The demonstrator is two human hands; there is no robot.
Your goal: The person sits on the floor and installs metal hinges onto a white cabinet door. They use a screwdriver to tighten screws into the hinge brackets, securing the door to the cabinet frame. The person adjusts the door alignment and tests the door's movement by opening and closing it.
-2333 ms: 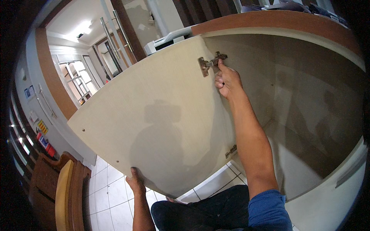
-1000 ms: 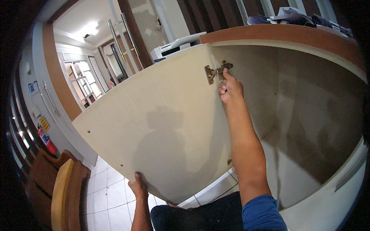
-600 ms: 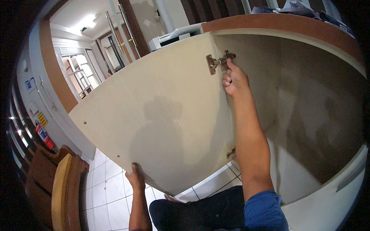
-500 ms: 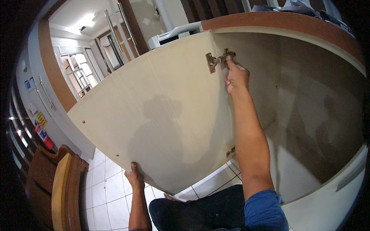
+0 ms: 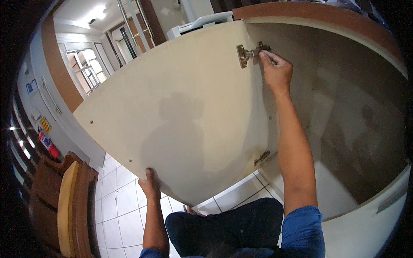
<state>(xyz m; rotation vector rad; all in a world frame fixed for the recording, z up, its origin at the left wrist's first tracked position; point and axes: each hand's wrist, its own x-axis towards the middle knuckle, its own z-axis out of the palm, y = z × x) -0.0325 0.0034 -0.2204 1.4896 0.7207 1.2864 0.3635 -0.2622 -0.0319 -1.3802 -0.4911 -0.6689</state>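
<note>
An open cream cabinet door (image 5: 189, 107) stands swung out before me, its inner face toward me. My left hand (image 5: 149, 184) grips its lower edge, thumb on the inner face and fingers hidden behind. At the upper metal hinge (image 5: 243, 56), between door and cabinet side, my right hand (image 5: 277, 71) is closed, thumb and forefinger pinched at the hinge arm. Whether a small part such as a screw is also between those fingers is too small to tell. A lower hinge (image 5: 261, 158) joins the door to the cabinet near the bottom.
The cabinet (image 5: 340, 107) opens to the right under a brown-edged top (image 5: 309, 13). A white device (image 5: 200, 25) shows beyond the door. At left are a wooden bench (image 5: 47, 202) with a yellow cushion (image 5: 68, 210) and a red fire extinguisher (image 5: 49, 145). White tiles (image 5: 122, 206) cover the floor.
My right hand has turned at the upper hinge, from a thumb pressed on it to a pinch. The view has shifted slightly, uncovering more of the lower hinge. My left hand keeps its hold.
</note>
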